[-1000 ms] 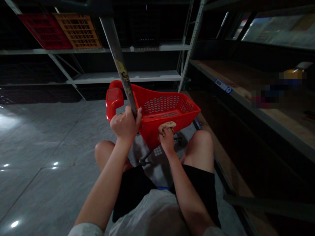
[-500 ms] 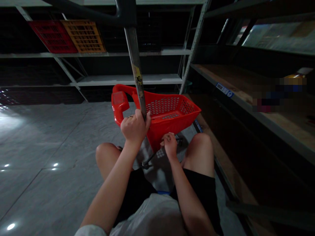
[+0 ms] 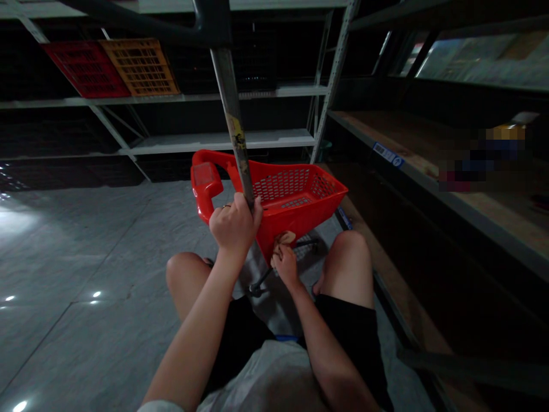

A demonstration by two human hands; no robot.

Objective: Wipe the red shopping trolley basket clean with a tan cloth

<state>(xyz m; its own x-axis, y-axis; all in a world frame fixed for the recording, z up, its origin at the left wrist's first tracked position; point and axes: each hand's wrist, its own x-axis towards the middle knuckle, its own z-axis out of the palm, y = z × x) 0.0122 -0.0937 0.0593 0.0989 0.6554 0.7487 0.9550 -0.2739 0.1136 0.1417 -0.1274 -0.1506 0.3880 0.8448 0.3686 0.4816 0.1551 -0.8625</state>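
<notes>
My left hand [image 3: 235, 226] is wrapped round a worn metal pole [image 3: 229, 91] that rises past the near side of a red plastic shopping-cart basket [image 3: 300, 212]. A yellow sticker [image 3: 235, 131] is on the pole, and a dark grey handle piece [image 3: 212, 23] tops it. Lower down, my right hand [image 3: 285, 264] is closed on a crumpled tan cloth or paper [image 3: 286, 237], which lies against the outside of the basket. Which of the two it is I cannot tell. Under the basket, dark cart legs and a caster [image 3: 255, 289] show between my knees.
Metal shelving [image 3: 223, 140] at the back holds a red crate [image 3: 88, 68], a yellow crate [image 3: 140, 66] and dark crates. On the right, a wooden shelf [image 3: 369, 123] with a blue label [image 3: 388, 154] carries a blurred-out item. Grey floor [image 3: 107, 246] stretches to the left.
My right hand has shifted a little left and down along the basket's side. More of the tan material now shows, spread above the fingers. My left hand keeps its hold on the pole.
</notes>
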